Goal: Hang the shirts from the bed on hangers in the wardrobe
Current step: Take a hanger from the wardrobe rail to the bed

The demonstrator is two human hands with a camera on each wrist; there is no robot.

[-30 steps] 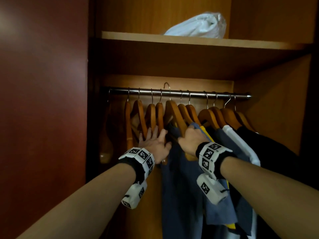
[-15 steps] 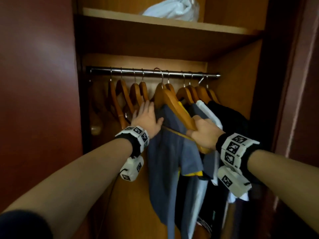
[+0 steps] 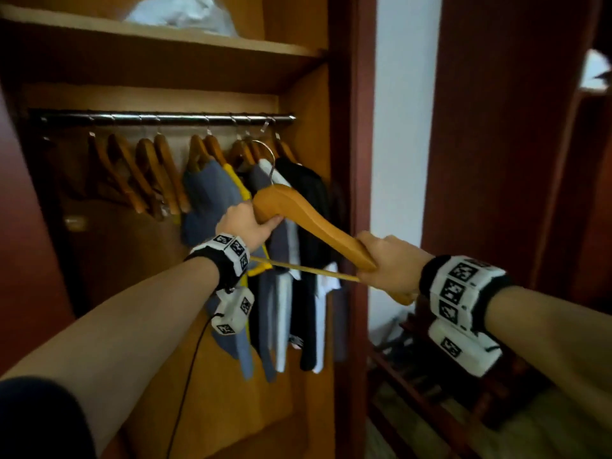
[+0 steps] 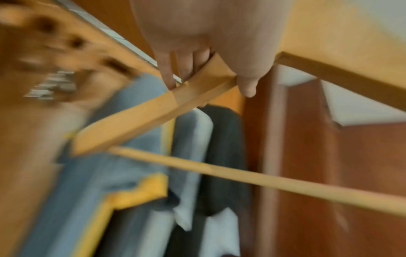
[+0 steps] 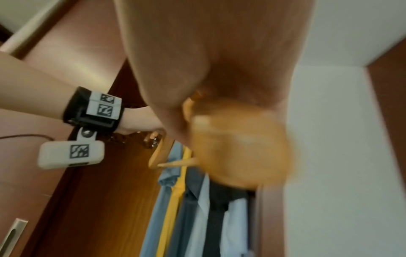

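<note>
An empty wooden hanger (image 3: 308, 215) with a metal hook is off the rail (image 3: 159, 118), held out in front of the wardrobe. My left hand (image 3: 246, 223) grips its top near the hook, fingers curled round the wood (image 4: 197, 76). My right hand (image 3: 389, 263) grips the hanger's near arm end (image 5: 237, 147), blurred in the right wrist view. Several shirts hang on the rail: blue (image 3: 208, 193), yellow-trimmed, grey, white (image 3: 284, 260) and black (image 3: 308, 207). Bare wooden hangers (image 3: 145, 173) hang to their left.
A white plastic bag (image 3: 178, 11) lies on the shelf above the rail. The open red-brown wardrobe door (image 3: 23, 226) stands at left, the wardrobe side post (image 3: 351, 160) at right. A slatted wooden rack (image 3: 430, 376) sits low at right beside a white wall (image 3: 404, 111).
The hanger has come off the rail and moved out toward me. My left hand went from the hanging hangers to grip its top. The view swung right.
</note>
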